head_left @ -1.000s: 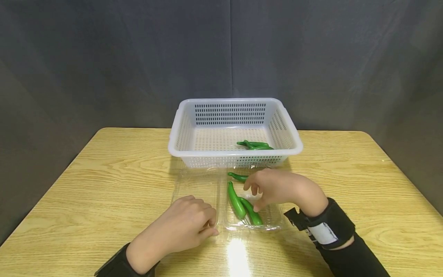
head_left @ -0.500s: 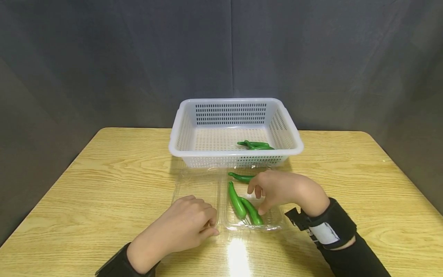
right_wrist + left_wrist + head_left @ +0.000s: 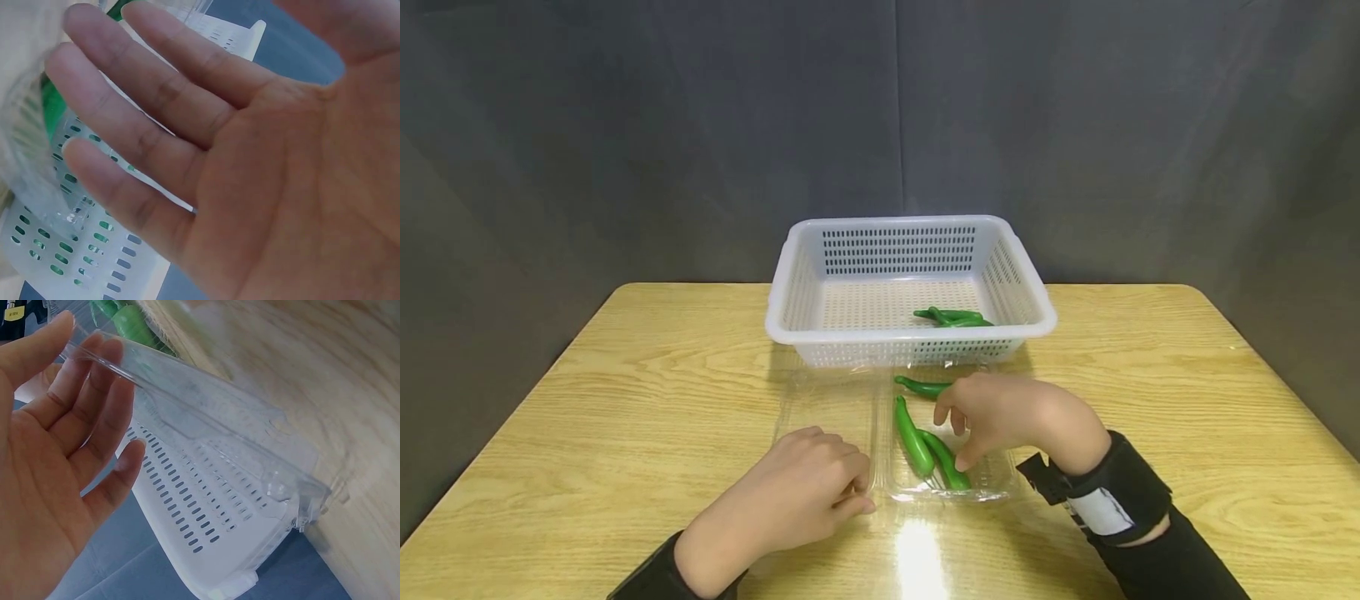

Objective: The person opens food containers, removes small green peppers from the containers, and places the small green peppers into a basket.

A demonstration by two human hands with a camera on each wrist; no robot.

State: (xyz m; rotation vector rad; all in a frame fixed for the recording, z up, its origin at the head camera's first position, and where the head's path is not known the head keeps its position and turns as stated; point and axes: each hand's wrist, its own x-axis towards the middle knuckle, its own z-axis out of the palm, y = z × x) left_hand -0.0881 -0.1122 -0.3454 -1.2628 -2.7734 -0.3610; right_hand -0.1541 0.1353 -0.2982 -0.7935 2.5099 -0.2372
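Note:
A clear plastic clamshell box [image 3: 831,425] lies unfolded on the table. In its right half are green chili peppers: one [image 3: 917,386] at the back, partly hidden by my right hand [image 3: 1011,417], and two [image 3: 912,435] side by side nearer the front. My right hand hovers over this half with loosely bent fingers, its thumb tip overlapping the front right pepper [image 3: 942,458]. My left hand [image 3: 808,492] is at the front of the left half. In the left wrist view its relaxed fingertips [image 3: 112,350] are right at the clear rim, thumb apart from them.
Behind the box stands a white perforated basket [image 3: 910,335] holding several green chili peppers [image 3: 953,317] in its front right part. A wood-grain table [image 3: 647,400] carries everything, with a dark curtain [image 3: 700,142] behind it. Each wrist wears a black band [image 3: 1112,487].
My right hand has shifted slightly to the right, uncovering more of the back pepper. The left hand, peppers and box stay in place, while the head view tilts a little.

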